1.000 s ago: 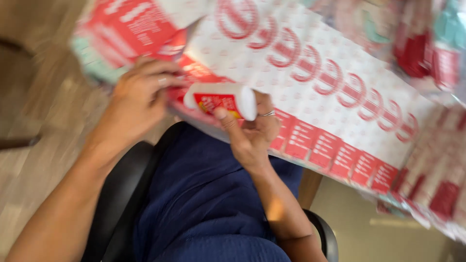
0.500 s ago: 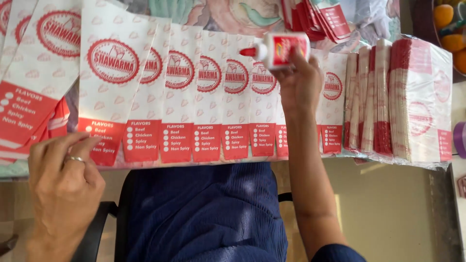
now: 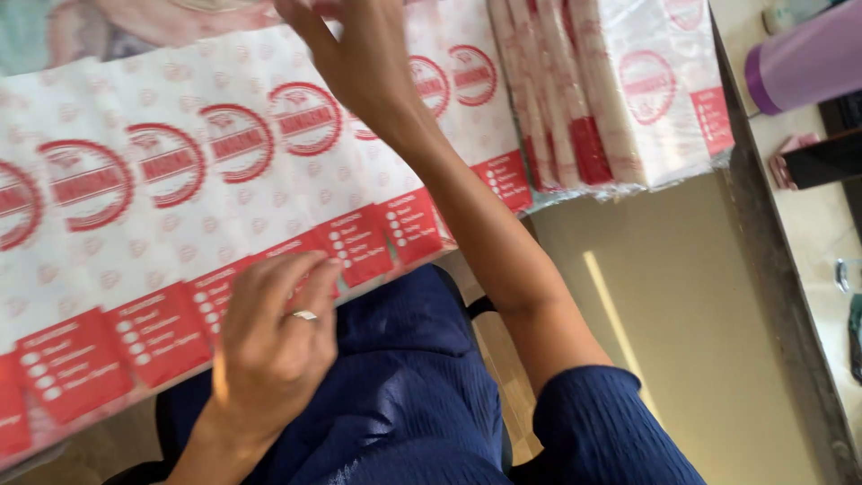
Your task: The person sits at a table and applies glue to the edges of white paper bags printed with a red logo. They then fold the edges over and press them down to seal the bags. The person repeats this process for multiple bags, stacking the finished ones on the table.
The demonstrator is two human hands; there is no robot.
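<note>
Your left hand (image 3: 269, 346) rests open-fingered on the fanned paper sheets (image 3: 206, 207); your right hand (image 3: 359, 63) reaches past them, grip unclear. Wrapped stacks (image 3: 628, 90) lie alongside.

The right hand (image 3: 359, 63) reaches to the far edge of the frame, its fingertips cut off there, so anything it grips cannot be told. The fanned row of red-and-white printed paper sheets (image 3: 180, 224) runs out of view at left and blurs toward the near corner. A purple bottle (image 3: 804, 63) at far right is cropped; the left hand (image 3: 269, 346) covers some sheets' near edges.
</note>
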